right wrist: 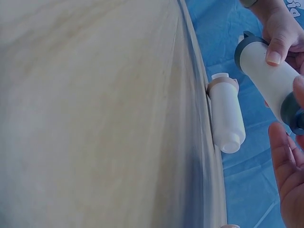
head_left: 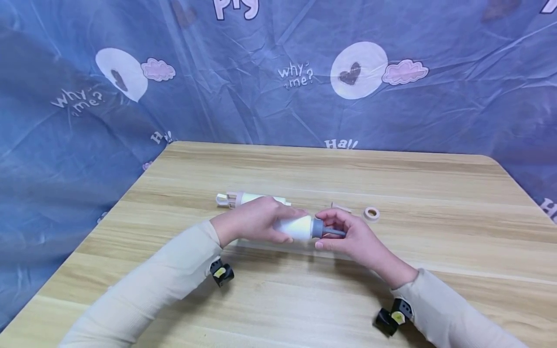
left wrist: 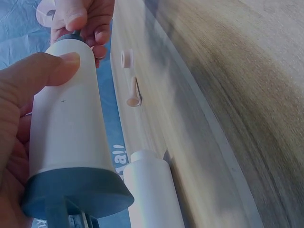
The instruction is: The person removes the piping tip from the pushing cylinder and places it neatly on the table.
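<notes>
Cylinder [head_left: 294, 228], white and smooth-walled, is held level above the middle of the desk [head_left: 304, 299], well apart from its far edge. The left hand [head_left: 260, 220] grips it round the body, its thumb lying along the wall. At the end nearer the desk's left edge sits a dark flared end piece [left wrist: 78, 192], clearest in the left wrist view. At the other end is a dark grey cap [head_left: 317, 228], from which a thin grey rod [head_left: 334, 232] points toward the desk's right edge. The right hand [head_left: 352, 237] is curved around the cap and rod, thumb and forefinger apart on either side; I cannot tell whether it pinches the rod.

Just past the left hand, toward the desk's far edge, a second white cylinder [head_left: 250, 198] lies on its side, with a pale pinkish collar [head_left: 239, 199] and a white loop [head_left: 222, 199] turned toward the left edge. Beyond the right hand, a small pinkish flared tube [left wrist: 133, 92] lies near a small pale ring [head_left: 371, 220], the ring nearer the right edge.

Light sleeves [head_left: 174, 261] cover both arms. Blue printed cloth [head_left: 261, 106] hangs behind the far edge.
</notes>
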Available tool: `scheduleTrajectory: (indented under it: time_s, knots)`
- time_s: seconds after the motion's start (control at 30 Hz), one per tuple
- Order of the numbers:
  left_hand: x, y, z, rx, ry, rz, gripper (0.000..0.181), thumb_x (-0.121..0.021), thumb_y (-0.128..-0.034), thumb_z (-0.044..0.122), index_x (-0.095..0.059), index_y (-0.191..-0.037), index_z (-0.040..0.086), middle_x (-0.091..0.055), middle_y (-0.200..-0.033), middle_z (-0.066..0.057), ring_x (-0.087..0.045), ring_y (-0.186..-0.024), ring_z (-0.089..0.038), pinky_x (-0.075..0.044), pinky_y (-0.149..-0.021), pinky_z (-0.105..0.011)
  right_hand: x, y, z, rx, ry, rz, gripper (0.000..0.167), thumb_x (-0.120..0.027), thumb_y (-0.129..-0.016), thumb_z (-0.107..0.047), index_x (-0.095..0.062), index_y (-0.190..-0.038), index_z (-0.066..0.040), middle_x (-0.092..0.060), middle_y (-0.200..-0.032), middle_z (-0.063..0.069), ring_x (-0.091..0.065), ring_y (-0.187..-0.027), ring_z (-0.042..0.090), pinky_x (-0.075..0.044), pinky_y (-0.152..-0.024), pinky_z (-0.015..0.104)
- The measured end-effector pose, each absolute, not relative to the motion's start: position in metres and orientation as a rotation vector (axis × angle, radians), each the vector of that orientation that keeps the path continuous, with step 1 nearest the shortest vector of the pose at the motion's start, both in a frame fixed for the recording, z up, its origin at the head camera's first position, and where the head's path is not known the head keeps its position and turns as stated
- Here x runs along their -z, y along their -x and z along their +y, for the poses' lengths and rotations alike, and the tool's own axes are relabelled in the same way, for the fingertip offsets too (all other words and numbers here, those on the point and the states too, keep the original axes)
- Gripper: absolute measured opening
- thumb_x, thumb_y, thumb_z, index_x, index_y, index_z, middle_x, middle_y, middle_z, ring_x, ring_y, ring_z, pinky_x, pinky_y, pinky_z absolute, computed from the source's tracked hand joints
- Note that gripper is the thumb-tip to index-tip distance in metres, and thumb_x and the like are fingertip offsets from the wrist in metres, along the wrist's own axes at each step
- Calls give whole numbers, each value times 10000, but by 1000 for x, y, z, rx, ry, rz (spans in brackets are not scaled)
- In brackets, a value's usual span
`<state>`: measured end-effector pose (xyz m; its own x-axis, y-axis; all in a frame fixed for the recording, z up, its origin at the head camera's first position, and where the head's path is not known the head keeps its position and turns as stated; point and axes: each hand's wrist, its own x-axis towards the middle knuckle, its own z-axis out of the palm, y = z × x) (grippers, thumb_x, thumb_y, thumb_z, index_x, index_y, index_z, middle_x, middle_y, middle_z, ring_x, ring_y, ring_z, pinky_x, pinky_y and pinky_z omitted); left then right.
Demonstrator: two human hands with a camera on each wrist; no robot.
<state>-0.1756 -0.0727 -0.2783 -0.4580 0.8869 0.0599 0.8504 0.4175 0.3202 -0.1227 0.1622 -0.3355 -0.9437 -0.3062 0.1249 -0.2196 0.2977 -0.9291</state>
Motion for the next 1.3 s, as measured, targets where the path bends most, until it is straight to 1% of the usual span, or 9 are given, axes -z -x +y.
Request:
scheduleTrajectory:
  time_s: [0.1, 0.2, 0.4, 0.6, 0.8, 0.9, 1.03, 1.17, 1.3]
  knots:
    - [278, 176, -72, -478, -1565, 2542, 547, -726, -783, 246, -563, -1280, 89, -657, -1147, -52, -633, -869, -138, -490, -768, -241, 336, 123, 163, 1768, 514, 2446, 426, -725, -773, -69, -554, -1158, -1, -610, -1005, 144, -601, -878, 153, -511, -763, 245]
    - [279, 176, -72, -495, -1560, 2537, 539, -729, -781, 240, -569, -1272, 88, -656, -1151, -49, -631, -858, -134, -491, -759, -239, 336, 123, 164, 1798, 522, 2413, 365, -672, -826, -81, -551, -1157, 14, -598, -1015, 150, -602, -873, 146, -520, -754, 260]
    - [279, 175, -73, -506, -1571, 2534, 545, -730, -778, 234, -566, -1275, 82, -647, -1167, -56, -641, -853, -142, -495, -751, -229, 336, 123, 164, 1879, 561, 2292, 305, -593, -884, -62, -523, -1151, 67, -604, -958, 174, -636, -786, 165, -547, -724, 344]
    - [279, 174, -74, -501, -1579, 2542, 554, -728, -778, 242, -560, -1281, 83, -642, -1177, -63, -645, -850, -157, -496, -750, -238, 338, 122, 162, 1884, 585, 2283, 272, -543, -919, -75, -521, -1140, 83, -620, -922, 199, -656, -782, 195, -551, -704, 343]
    - [280, 174, -74, -489, -1600, 2538, 551, -724, -781, 240, -559, -1282, 82, -629, -1200, -59, -641, -860, -150, -493, -762, -230, 338, 122, 161, 1863, 576, 2292, 260, -541, -923, -84, -533, -1126, 80, -626, -901, 205, -662, -761, 184, -553, -690, 365]
    - [280, 174, -74, -485, -1598, 2536, 552, -723, -782, 240, -557, -1284, 82, -625, -1207, -57, -641, -869, -153, -492, -770, -233, 338, 122, 160, 1862, 574, 2290, 257, -555, -914, -79, -537, -1119, 75, -627, -896, 201, -658, -760, 179, -553, -688, 358]
    - [281, 175, -74, -492, -1585, 2529, 557, -726, -780, 237, -555, -1287, 83, -629, -1200, -53, -640, -867, -153, -494, -766, -240, 338, 122, 160, 1857, 561, 2310, 270, -600, -880, -64, -548, -1113, 62, -628, -933, 198, -643, -785, 154, -549, -700, 318]
    - [282, 175, -74, -478, -1574, 2533, 567, -725, -780, 242, -547, -1296, 89, -640, -1181, -56, -641, -857, -152, -494, -756, -236, 338, 121, 159, 1826, 533, 2374, 302, -657, -840, -84, -571, -1108, 26, -625, -981, 170, -620, -841, 135, -532, -731, 271]
    - [282, 175, -74, -461, -1561, 2542, 569, -724, -782, 247, -544, -1301, 96, -644, -1175, -58, -639, -856, -156, -496, -756, -242, 339, 121, 159, 1817, 518, 2407, 324, -687, -815, -88, -579, -1105, 8, -620, -990, 156, -608, -865, 144, -520, -744, 258]
